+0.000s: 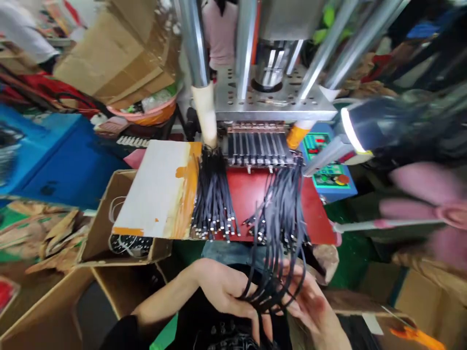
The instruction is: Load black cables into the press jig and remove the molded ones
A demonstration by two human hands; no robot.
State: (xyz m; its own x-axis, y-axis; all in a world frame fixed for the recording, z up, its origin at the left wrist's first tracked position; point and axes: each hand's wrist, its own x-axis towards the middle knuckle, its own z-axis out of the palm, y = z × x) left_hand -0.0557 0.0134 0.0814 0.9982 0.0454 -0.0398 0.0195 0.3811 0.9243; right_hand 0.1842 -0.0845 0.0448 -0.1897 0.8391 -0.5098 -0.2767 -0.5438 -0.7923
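My left hand (222, 291) and my right hand (314, 304) meet low in the view, both with fingers curled around a looped bundle of black cables (272, 287). The cables run up from my hands to the red work table (248, 194), where their metal-tipped ends lie spread at its front right. A second bundle of black cables (213, 194) lies fanned out on the table's left half. Behind them stands the mould (257, 146) of a press, with several cables laid in its slots.
A white and orange board (156, 187) covers the table's left side. Open cardboard boxes (105, 228) stand to the left, one holding coiled wire. A green control panel (328, 170) and a lit lamp (355, 131) are on the right. A person in pink (219, 29) stands behind the press.
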